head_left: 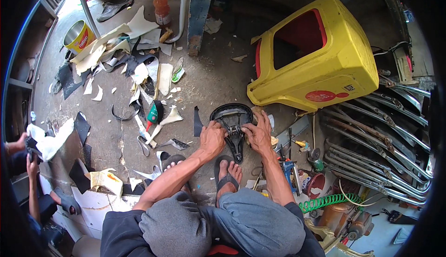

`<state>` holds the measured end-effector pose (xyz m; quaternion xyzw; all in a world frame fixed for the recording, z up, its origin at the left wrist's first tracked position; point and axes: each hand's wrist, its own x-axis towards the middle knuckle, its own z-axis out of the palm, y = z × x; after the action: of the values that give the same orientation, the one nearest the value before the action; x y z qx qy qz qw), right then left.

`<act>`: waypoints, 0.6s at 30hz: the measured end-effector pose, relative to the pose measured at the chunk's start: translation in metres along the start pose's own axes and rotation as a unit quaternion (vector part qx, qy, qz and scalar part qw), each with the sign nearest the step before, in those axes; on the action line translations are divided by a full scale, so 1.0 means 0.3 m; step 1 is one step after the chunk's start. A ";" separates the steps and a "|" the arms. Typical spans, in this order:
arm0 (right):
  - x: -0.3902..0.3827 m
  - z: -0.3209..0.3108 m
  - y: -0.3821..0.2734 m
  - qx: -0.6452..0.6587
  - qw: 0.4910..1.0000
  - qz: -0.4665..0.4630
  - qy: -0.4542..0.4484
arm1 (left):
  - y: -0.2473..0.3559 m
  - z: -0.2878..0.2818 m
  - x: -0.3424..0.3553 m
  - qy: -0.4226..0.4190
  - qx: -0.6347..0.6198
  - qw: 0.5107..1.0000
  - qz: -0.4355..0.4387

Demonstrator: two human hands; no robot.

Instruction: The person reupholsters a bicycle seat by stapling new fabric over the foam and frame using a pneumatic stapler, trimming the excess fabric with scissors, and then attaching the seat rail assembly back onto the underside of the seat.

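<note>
A black bicycle saddle (233, 117) lies underside up in front of my feet, with its frame and clamp showing and its narrow nose toward me. My left hand (212, 139) has its fingers curled at the saddle's left side, near the clamp. On the right side, my right hand (258, 132) pinches close to the clamp with thumb and forefinger, its other fingers stretched past the rim. Whether a small part sits between the fingertips is hidden. Left of the saddle lies a green glue bottle (153, 113) with a red tip, beside cut scraps (169, 117) of foam and black sheet.
A yellow plastic shell (334, 52) stands at the far right, above stacked metal tubes (385, 136). Tools and a green coiled hose (330, 201) lie at the near right. Far left are a yellow can (80, 37) and more scraps. Another person's hand (32, 164) works at the left edge.
</note>
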<state>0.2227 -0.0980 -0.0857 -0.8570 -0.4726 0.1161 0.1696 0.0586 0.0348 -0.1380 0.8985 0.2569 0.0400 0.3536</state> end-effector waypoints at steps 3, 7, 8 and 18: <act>0.003 0.006 -0.007 -0.008 1.000 0.000 -0.002 | 0.006 -0.001 -0.001 0.014 -0.007 1.000 -0.004; 0.001 0.013 -0.008 -0.023 1.000 -0.007 0.008 | 0.010 -0.001 0.001 0.009 -0.006 1.000 -0.003; 0.001 0.019 -0.010 -0.022 1.000 -0.007 0.008 | 0.009 -0.001 0.001 0.008 -0.003 1.000 -0.002; -0.016 0.035 -0.001 0.024 0.999 0.036 0.012 | -0.004 0.017 -0.002 0.023 -0.003 1.000 0.001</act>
<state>0.2162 -0.1000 -0.0950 -0.8706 -0.4360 0.1234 0.1919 0.0587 0.0321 -0.1426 0.8965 0.2642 0.0621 0.3501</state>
